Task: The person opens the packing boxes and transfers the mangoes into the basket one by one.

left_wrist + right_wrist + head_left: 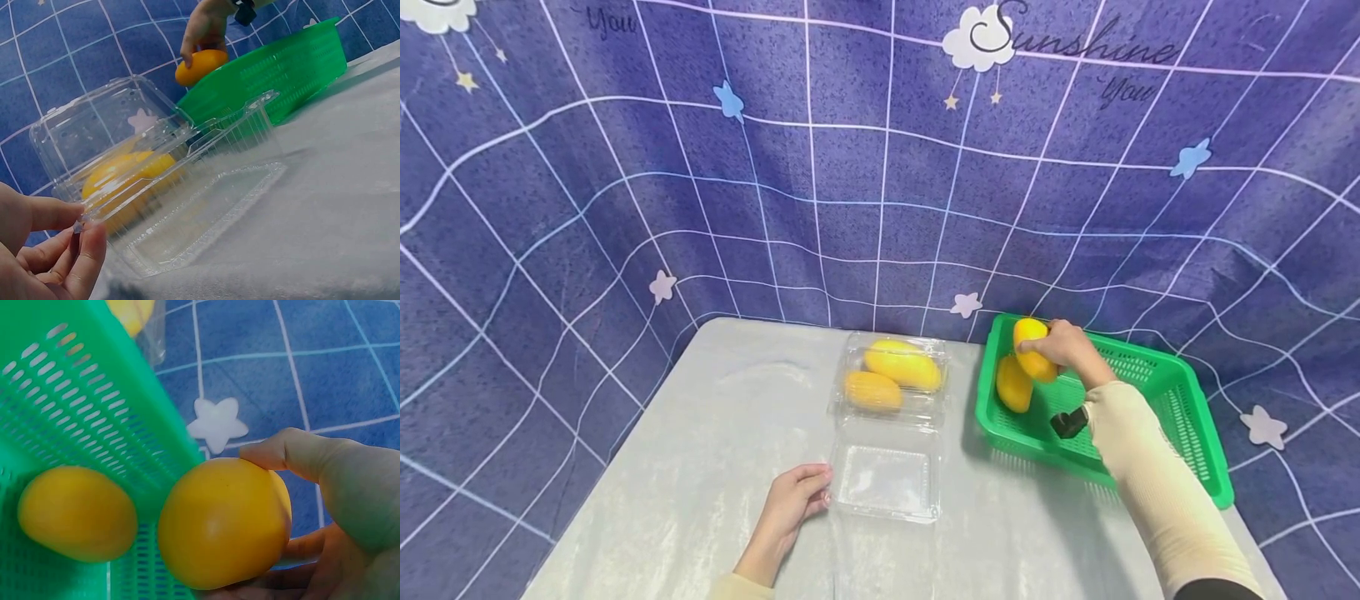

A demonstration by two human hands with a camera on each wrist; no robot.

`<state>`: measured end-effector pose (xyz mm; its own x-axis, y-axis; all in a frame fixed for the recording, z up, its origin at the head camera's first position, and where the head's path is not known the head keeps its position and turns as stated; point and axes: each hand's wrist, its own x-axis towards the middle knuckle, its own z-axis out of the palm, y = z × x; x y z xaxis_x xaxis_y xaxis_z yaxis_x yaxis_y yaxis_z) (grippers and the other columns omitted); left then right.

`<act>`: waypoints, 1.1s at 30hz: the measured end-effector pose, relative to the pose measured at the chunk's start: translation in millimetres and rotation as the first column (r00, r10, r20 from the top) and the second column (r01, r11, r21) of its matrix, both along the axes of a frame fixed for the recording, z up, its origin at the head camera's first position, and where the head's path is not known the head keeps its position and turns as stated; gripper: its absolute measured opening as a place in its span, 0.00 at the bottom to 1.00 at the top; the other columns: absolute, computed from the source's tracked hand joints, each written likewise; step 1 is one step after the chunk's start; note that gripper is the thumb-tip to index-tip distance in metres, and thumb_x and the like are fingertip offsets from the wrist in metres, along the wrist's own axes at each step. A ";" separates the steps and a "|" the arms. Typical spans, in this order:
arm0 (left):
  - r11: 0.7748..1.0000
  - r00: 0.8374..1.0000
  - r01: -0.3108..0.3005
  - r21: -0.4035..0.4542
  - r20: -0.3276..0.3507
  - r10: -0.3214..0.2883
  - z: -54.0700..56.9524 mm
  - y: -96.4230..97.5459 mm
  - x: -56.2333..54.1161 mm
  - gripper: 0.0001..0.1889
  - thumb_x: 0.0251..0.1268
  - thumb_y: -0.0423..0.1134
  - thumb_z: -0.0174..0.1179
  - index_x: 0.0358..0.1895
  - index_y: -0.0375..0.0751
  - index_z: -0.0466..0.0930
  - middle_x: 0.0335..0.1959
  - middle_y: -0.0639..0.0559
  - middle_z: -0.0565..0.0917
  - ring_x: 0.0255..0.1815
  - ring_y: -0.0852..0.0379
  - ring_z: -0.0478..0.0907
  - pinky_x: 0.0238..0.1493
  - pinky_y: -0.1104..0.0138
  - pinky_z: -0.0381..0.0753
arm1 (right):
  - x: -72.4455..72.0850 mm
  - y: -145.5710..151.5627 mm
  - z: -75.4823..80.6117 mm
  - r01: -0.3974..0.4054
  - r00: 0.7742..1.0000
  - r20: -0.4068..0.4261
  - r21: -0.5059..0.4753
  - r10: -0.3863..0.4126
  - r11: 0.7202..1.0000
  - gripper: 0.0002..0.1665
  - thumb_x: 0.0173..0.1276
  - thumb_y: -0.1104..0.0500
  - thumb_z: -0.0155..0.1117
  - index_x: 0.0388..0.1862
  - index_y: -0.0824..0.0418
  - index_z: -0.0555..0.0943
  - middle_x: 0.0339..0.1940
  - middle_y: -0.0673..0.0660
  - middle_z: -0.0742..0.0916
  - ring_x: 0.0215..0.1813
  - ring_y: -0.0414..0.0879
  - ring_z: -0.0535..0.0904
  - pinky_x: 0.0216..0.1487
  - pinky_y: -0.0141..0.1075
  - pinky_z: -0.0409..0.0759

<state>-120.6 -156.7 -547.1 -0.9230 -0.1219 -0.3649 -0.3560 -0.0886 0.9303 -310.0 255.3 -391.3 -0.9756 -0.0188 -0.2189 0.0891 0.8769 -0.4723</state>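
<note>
My right hand grips a yellow mango by its sides, lifted at the back left corner of the green basket. Below it, another mango lies in the basket's left end. My left hand pinches the left edge of a clear plastic container between thumb and fingers. That container lies with its hollow upward on the table and has nothing in it. Just behind it, a clear plastic box encloses two mangoes, a larger one at the back and a smaller one in front.
A pale grey cloth covers the table. Along the back and sides hangs a blue curtain with a grid and stars, close behind the basket and box. The basket's slotted walls rise around the mango in it.
</note>
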 end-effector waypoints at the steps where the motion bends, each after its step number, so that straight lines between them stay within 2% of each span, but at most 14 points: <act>1: 1.000 1.000 0.000 -0.001 -0.001 0.000 0.0 0.0 0.0 0.20 0.65 0.36 0.61 0.54 0.23 0.75 0.33 0.49 0.80 0.30 0.59 0.78 0.32 0.71 0.84 | -0.4 1.3 -2.1 0.004 1.000 0.012 -0.012 -0.003 1.000 0.38 0.60 0.42 0.65 0.51 0.75 0.71 0.36 0.67 0.81 0.27 0.48 0.81 0.31 0.40 0.87; 7: 1.000 1.000 0.005 -0.003 0.002 -0.005 1.0 0.5 0.4 0.20 0.65 0.36 0.61 0.54 0.22 0.75 0.32 0.50 0.79 0.30 0.59 0.78 0.32 0.71 0.84 | -2.9 7.8 -11.1 0.033 0.998 0.052 -0.055 -0.030 0.998 0.36 0.59 0.43 0.66 0.48 0.75 0.71 0.33 0.64 0.81 0.25 0.47 0.81 0.29 0.39 0.87; 11: 1.000 1.000 0.002 0.001 0.002 -0.002 1.6 0.6 0.1 0.20 0.65 0.36 0.61 0.54 0.23 0.75 0.32 0.50 0.79 0.30 0.60 0.78 0.32 0.71 0.84 | -4.6 13.0 -15.8 0.034 0.997 0.064 -0.028 -0.032 0.999 0.33 0.60 0.43 0.65 0.43 0.73 0.72 0.30 0.63 0.80 0.23 0.47 0.80 0.27 0.39 0.86; 18: 1.000 1.000 0.005 -0.001 0.005 -0.005 1.7 0.3 0.8 0.22 0.65 0.37 0.62 0.55 0.22 0.74 0.36 0.46 0.81 0.30 0.60 0.78 0.32 0.71 0.84 | -10.0 25.5 -30.2 0.063 0.991 0.119 -0.037 -0.058 0.997 0.32 0.60 0.44 0.66 0.39 0.74 0.73 0.29 0.63 0.81 0.23 0.49 0.83 0.33 0.44 0.88; 26: 1.000 1.000 0.003 0.005 0.009 -0.003 2.5 0.1 1.2 0.21 0.65 0.36 0.61 0.54 0.22 0.75 0.35 0.47 0.81 0.30 0.60 0.78 0.32 0.71 0.84 | -8.8 31.3 -39.7 0.097 0.981 0.169 -0.020 -0.092 0.995 0.30 0.64 0.45 0.62 0.41 0.73 0.73 0.30 0.62 0.81 0.28 0.50 0.83 0.35 0.43 0.88; 33: 1.000 1.000 -0.003 0.007 0.015 0.003 2.2 0.1 0.4 0.21 0.65 0.36 0.61 0.54 0.23 0.75 0.32 0.50 0.79 0.29 0.60 0.78 0.32 0.71 0.84 | -8.1 36.9 -44.8 0.117 0.975 0.193 -0.047 -0.106 0.992 0.31 0.64 0.47 0.62 0.45 0.77 0.72 0.33 0.66 0.81 0.29 0.52 0.84 0.38 0.46 0.88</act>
<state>-120.2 -156.6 -544.9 -0.9169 -0.1224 -0.3800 -0.3701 -0.0963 0.9240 -318.1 292.2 -436.1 -0.9129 0.0695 -0.4021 0.2776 0.8282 -0.4869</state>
